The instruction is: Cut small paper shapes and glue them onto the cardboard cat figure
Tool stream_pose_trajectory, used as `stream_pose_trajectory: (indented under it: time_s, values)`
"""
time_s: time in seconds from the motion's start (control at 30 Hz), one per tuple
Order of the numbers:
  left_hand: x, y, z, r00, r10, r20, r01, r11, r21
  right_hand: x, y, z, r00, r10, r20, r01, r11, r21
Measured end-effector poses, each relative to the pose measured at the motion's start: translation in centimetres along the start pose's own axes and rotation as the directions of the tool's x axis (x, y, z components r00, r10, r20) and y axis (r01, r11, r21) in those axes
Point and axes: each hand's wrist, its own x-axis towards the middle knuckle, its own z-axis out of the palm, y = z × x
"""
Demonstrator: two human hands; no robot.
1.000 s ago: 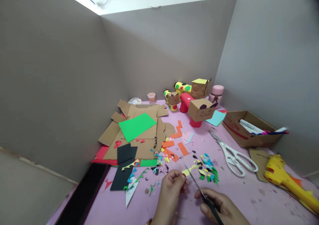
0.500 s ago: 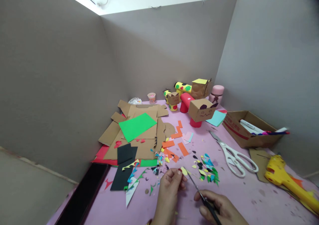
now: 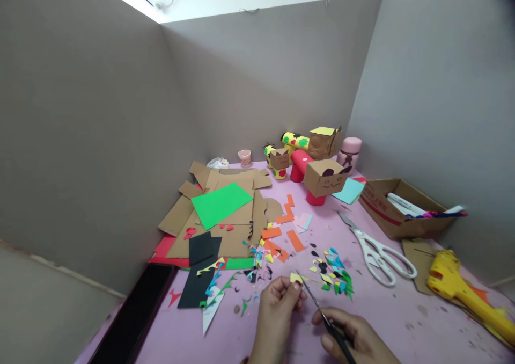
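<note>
Pink matte table (image 3: 402,310) is littered with paper. Flat brown cardboard sheets (image 3: 237,213) are stacked at rear left, smooth green rectangle (image 3: 220,204) laid on top. White-handled scissors (image 3: 378,252) are lying flat at right. Thin black-handled scissors (image 3: 322,313) are gripped in right hand (image 3: 354,338), blades narrowly parted, tips just beside small yellow paper scrap (image 3: 295,278). Scrap is pinched between fingertips of left hand (image 3: 277,313), above table near front edge. Tiny teardrop cut-outs (image 3: 333,275) are scattered just beyond.
</note>
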Motion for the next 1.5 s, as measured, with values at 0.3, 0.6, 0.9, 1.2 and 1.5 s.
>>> stream_pose_trajectory:
  time_s: [0.3, 0.6, 0.9, 1.2, 1.5]
  values:
    - [-0.1, 0.2, -0.3, 0.999, -0.014, 0.050, 0.014, 1.000, -0.003, 0.0, -0.4, -0.2, 1.000, -0.002, 0.001, 0.002, 1.000, 0.007]
    - [0.0, 0.1, 0.0, 0.999, -0.024, 0.030, 0.023, 0.999, 0.042, 0.0, -0.7, -0.3, 1.000, -0.013, -0.020, 0.013, 1.000, -0.007]
    - [-0.3, -0.4, 0.1, 0.996, -0.019, 0.082, 0.016, 0.999, 0.040, 0.0, -0.7, 0.0, 0.998, -0.045, 0.035, 0.045, 0.999, 0.014]
    - [-0.1, -0.3, 0.0, 0.998, -0.027, 0.049, 0.024, 0.999, 0.049, -0.1, -1.2, -0.2, 1.000, -0.024, 0.002, 0.024, 1.000, 0.004]
    - [-0.1, 0.1, 0.1, 0.998, -0.037, 0.049, 0.035, 0.999, 0.038, 0.0, -1.3, -0.2, 0.999, -0.041, -0.005, 0.041, 0.999, 0.000]
